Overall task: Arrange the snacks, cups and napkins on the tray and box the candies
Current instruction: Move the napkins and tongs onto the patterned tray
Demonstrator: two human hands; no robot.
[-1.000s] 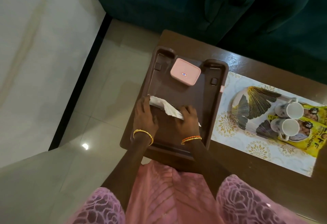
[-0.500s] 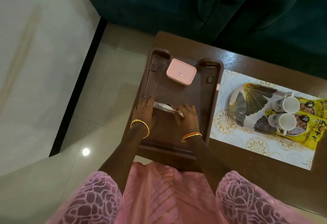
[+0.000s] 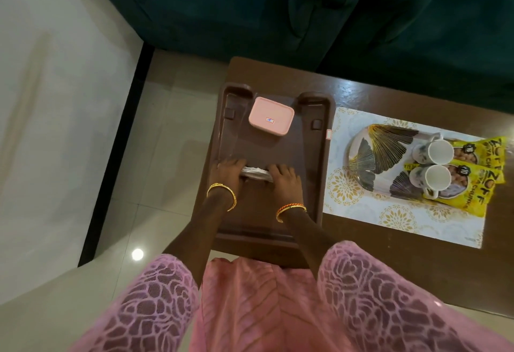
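A brown plastic tray [image 3: 317, 173] lies at the left end of a dark wooden table. On its far part sits a closed pink box [image 3: 271, 116]. In the tray's middle a folded white napkin [image 3: 256, 172] lies flat. My left hand [image 3: 226, 175] presses down on its left end and my right hand [image 3: 285, 183] on its right end, fingers flat. To the right, a leaf-patterned plate [image 3: 374, 154] carries two white cups [image 3: 432, 167] lying over two yellow snack packets [image 3: 472, 185].
A white placemat with gold flowers [image 3: 389, 217] lies under the plate. A dark green sofa [image 3: 306, 12] stands right behind the table. Pale tiled floor [image 3: 155, 157] and a white wall are to the left. My pink clothing fills the bottom of the view.
The napkin was loose and spread out a second ago; it now lies folded into a narrow strip, with both hands flat on its ends.
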